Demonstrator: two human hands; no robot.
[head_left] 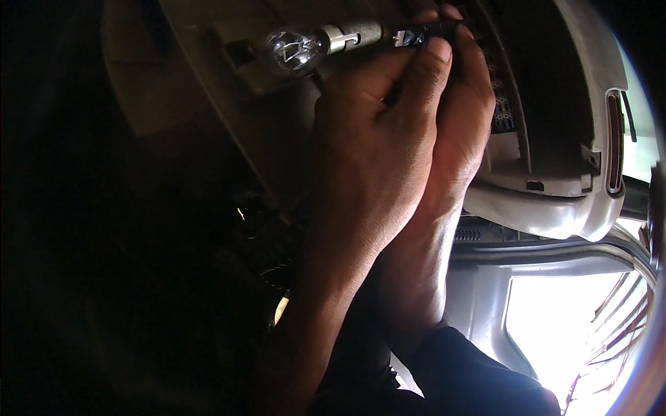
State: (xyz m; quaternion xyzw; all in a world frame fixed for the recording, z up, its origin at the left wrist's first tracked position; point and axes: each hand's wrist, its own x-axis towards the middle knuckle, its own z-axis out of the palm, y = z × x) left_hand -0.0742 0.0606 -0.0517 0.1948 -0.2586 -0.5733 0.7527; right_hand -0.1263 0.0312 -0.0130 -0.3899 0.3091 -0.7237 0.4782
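Observation:
At the top of the head view my two hands meet around a small black connector with a shiny metal end [411, 36]. My left hand [378, 132] is closed, its thumb pressed on the connector and most of its fingers hidden behind the hand. Just behind it my right hand [473, 90] pinches the connector's dark far end with its fingertips. To the left of the connector is a clear glass bulb [295, 52], seated in a metal bayonet socket [347, 38]. Whether the socket joins the connector, or what bears it, I cannot tell.
A pale curved plastic panel [548, 208] with slots runs down the right side. Below it, a bright window opening [569, 326] has a grey frame [479, 298]. A dark flat panel [208, 90] lies behind the bulb. The left side is in deep shadow.

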